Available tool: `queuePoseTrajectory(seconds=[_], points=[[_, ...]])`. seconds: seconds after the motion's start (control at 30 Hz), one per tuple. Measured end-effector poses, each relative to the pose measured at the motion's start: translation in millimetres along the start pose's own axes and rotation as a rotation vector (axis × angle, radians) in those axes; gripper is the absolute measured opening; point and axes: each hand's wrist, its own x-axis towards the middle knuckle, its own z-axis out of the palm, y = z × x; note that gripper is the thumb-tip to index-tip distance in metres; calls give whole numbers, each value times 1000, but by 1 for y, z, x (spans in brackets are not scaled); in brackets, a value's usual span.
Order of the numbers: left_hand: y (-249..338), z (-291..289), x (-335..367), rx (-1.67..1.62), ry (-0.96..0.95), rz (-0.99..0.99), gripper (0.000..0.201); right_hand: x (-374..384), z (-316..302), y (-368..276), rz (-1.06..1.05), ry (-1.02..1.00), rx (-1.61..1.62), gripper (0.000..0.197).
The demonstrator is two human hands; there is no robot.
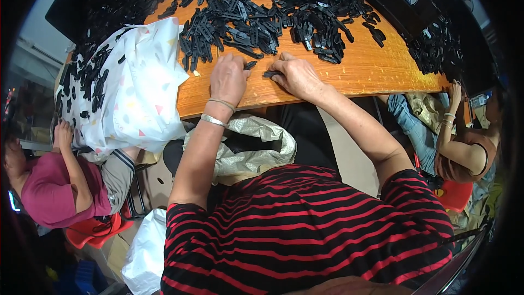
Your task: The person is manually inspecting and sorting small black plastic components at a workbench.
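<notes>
My left hand (229, 76) rests at the near edge of the wooden table, its fingers closed on a small black plastic piece (250, 65). Just to its right, my right hand (297, 76) pinches another black plastic piece (269, 74) between thumb and fingers. The two pieces are a short gap apart, both low over the tabletop. Beyond my hands spreads a big heap of similar long black plastic pieces (240, 22); their exact kind is too small to make out.
An open woven sack (256, 172) sits below the table edge before me. White patterned sheeting (147, 93) with black pieces covers the table's left. Co-workers sit at left (65, 186) and right (464, 153). Dark bins (409, 0) hold more pieces. A white bag (146, 251) stands on the floor.
</notes>
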Motion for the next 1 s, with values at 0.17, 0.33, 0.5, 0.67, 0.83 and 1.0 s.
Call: queuePoseTrajectory(seconds=[0.17, 0.33, 0.5, 0.67, 0.83, 1.0], points=[[-4, -10, -1, -1074, -242, -548, 23, -4, -3, 0, -22, 122, 86, 22], [5, -18, -12, -1458, -196, -655, 27, -1, 3, -24, 139, 276, 497, 20], [13, -25, -13, -1309, -175, -503, 21, -2, 9, -40, 158, 310, 603, 22], [21, -28, -17, -1221, -68, -402, 23, -2, 15, -37, 127, 334, 641, 22], [26, -22, -20, -1272, -37, -384, 25, -4, 22, -27, 162, 301, 735, 19], [24, -16, -24, -1337, 6, -414, 25, -4, 19, -36, -13, 427, 544, 19]])
